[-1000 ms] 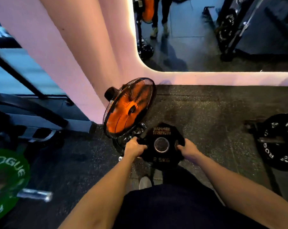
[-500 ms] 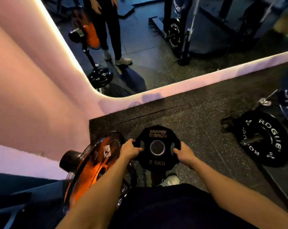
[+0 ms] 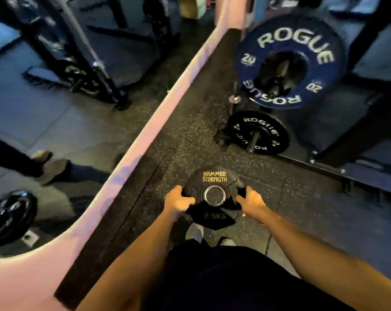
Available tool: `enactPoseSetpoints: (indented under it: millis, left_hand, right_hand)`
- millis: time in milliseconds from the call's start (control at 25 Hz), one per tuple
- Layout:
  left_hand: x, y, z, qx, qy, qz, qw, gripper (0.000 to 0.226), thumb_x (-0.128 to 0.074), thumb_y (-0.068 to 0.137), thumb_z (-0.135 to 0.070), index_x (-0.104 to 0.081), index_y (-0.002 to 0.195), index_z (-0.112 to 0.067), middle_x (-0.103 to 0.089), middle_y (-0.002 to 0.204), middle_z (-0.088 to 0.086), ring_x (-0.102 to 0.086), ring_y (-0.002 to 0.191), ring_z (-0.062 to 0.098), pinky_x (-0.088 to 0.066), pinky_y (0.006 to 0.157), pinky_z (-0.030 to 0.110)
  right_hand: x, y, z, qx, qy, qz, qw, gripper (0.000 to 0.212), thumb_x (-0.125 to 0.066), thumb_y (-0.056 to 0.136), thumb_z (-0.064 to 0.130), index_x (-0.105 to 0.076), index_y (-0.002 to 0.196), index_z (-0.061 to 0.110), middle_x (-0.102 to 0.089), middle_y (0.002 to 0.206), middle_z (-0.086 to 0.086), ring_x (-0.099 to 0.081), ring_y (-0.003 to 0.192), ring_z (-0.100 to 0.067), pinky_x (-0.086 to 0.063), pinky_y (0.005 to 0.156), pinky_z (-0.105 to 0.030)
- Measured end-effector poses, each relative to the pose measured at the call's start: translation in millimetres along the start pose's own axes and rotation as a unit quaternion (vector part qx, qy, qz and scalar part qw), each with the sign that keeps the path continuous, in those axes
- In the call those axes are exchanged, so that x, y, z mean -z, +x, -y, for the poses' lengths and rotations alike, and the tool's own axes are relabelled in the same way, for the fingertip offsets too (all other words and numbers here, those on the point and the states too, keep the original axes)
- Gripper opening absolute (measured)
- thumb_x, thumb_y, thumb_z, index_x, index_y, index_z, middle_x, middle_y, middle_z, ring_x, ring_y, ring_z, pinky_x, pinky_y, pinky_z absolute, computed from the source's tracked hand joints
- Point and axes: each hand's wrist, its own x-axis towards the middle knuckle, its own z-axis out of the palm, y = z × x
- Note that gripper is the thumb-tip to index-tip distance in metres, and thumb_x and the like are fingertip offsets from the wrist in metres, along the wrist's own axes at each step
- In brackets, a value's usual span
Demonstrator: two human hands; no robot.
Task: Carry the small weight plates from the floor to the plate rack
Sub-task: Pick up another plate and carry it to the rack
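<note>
My left hand (image 3: 177,202) and right hand (image 3: 251,204) grip the small plate (image 3: 214,196) mid-carry; next, toward the blue plate (image 3: 289,61) ahead.

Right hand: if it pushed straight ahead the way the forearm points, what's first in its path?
Probably the small black Rogue plate beyond the right hand, though depth is unclear.

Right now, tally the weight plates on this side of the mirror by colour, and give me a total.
Black plates: 2, the small black Hammer Strength 2.5 kg plate held by the left hand and right hand, and the black Rogue plate on its peg.
Blue plates: 1, the large blue Rogue 20 plate.
Total: 3
</note>
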Motion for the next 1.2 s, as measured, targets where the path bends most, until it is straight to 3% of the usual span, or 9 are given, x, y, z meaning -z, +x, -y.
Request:
enactPoseSetpoints:
  millis: [120, 280, 400, 520, 640, 760, 880, 1040, 1200]
  left_hand:
    - [0.8, 26.5, -44.1, -0.032, 0.020, 0.064, 0.997, 0.029, -0.072, 0.073, -0.015, -0.058, 0.098, -0.009, -0.061, 0.091, 0.005, -0.061, 0.081, 0.021, -0.058, 0.061, 0.036]
    - [6.5, 48.1, -110.9, -0.130, 0.063, 0.112, 0.983, 0.029, -0.071, 0.073, -0.015, -0.057, 0.096, -0.006, -0.062, 0.092, 0.007, -0.061, 0.079, 0.020, -0.059, 0.066, 0.041]
    - [17.5, 50.7, -165.8, -0.189, 0.039, 0.119, 0.974, 0.027, -0.071, 0.074, -0.013, -0.059, 0.097, -0.007, -0.062, 0.088, 0.004, -0.059, 0.076, 0.018, -0.059, 0.069, 0.040]
    - [38.6, 40.2, -232.9, -0.251, -0.010, 0.105, 0.962, 0.022, -0.071, 0.075, -0.016, -0.062, 0.094, -0.009, -0.065, 0.095, 0.006, -0.063, 0.085, 0.020, -0.060, 0.071, 0.040]
    - [69.3, 24.6, -300.3, -0.305, -0.063, 0.080, 0.947, 0.015, -0.073, 0.074, -0.021, -0.064, 0.085, -0.019, -0.069, 0.091, 0.003, -0.067, 0.084, 0.018, -0.062, 0.068, 0.040]
    - [109.5, -1.5, -371.4, -0.374, -0.097, 0.035, 0.922, 0.022, -0.074, 0.064, -0.029, -0.065, 0.082, -0.019, -0.072, 0.083, 0.002, -0.069, 0.081, 0.021, -0.061, 0.068, 0.047]
    - [153.9, -41.9, -441.6, -0.462, -0.119, -0.031, 0.878, 0.020, -0.075, 0.066, -0.029, -0.065, 0.079, -0.018, -0.070, 0.076, 0.000, -0.067, 0.077, 0.019, -0.060, 0.069, 0.042]
    - [208.0, -99.5, -510.7, -0.546, -0.150, -0.120, 0.816, 0.012, -0.076, 0.067, -0.023, -0.065, 0.068, -0.019, -0.064, 0.062, -0.005, -0.067, 0.070, 0.022, -0.054, 0.058, 0.035]
    - [257.3, -154.4, -564.0, -0.597, -0.182, -0.168, 0.763, 0.020, -0.073, 0.057, -0.033, -0.068, 0.065, -0.015, -0.066, 0.063, 0.004, -0.069, 0.068, 0.027, -0.060, 0.060, 0.045]
  right_hand:
    - [13.7, 2.5, -3.5, -0.052, 0.056, -0.069, 0.995, 0.033, -0.054, 0.093, 0.019, -0.050, 0.119, -0.002, -0.061, 0.118, -0.022, -0.058, 0.109, -0.037, -0.047, 0.082, -0.038]
    - [39.2, 1.2, 3.2, -0.087, 0.119, -0.172, 0.974, 0.030, -0.057, 0.090, 0.016, -0.054, 0.114, -0.002, -0.064, 0.113, -0.022, -0.062, 0.103, -0.038, -0.051, 0.083, -0.041]
    - [74.8, -1.4, 21.3, -0.057, 0.148, -0.233, 0.959, 0.027, -0.058, 0.089, 0.015, -0.056, 0.110, -0.001, -0.066, 0.109, -0.022, -0.064, 0.100, -0.037, -0.051, 0.077, -0.040]
    - [131.9, -7.0, 55.7, 0.002, 0.150, -0.296, 0.943, 0.024, -0.058, 0.090, 0.016, -0.057, 0.109, 0.000, -0.066, 0.108, -0.018, -0.064, 0.101, -0.034, -0.049, 0.076, -0.035]
    - [197.5, -21.5, 101.5, 0.070, 0.119, -0.357, 0.924, 0.023, -0.056, 0.093, 0.020, -0.057, 0.107, 0.001, -0.067, 0.104, -0.014, -0.063, 0.100, -0.032, -0.039, 0.071, -0.028]
    - [261.4, -41.5, 149.5, 0.141, 0.089, -0.400, 0.901, 0.023, -0.053, 0.094, 0.026, -0.059, 0.100, 0.005, -0.069, 0.097, -0.007, -0.064, 0.094, -0.031, -0.046, 0.072, -0.036]
    - [331.0, -73.0, 204.6, 0.193, 0.068, -0.447, 0.871, 0.021, -0.052, 0.094, 0.026, -0.056, 0.093, 0.006, -0.069, 0.096, -0.011, -0.065, 0.091, -0.032, -0.049, 0.073, -0.039]
    - [403.7, -125.6, 272.4, 0.240, 0.024, -0.506, 0.828, 0.020, -0.053, 0.095, 0.028, -0.052, 0.094, 0.008, -0.067, 0.099, -0.021, -0.062, 0.090, -0.038, -0.037, 0.064, -0.030]
    - [456.9, -185.6, 328.5, 0.279, 0.013, -0.544, 0.791, 0.019, -0.052, 0.094, 0.027, -0.047, 0.089, 0.010, -0.066, 0.099, -0.021, -0.062, 0.090, -0.037, -0.036, 0.064, -0.029]
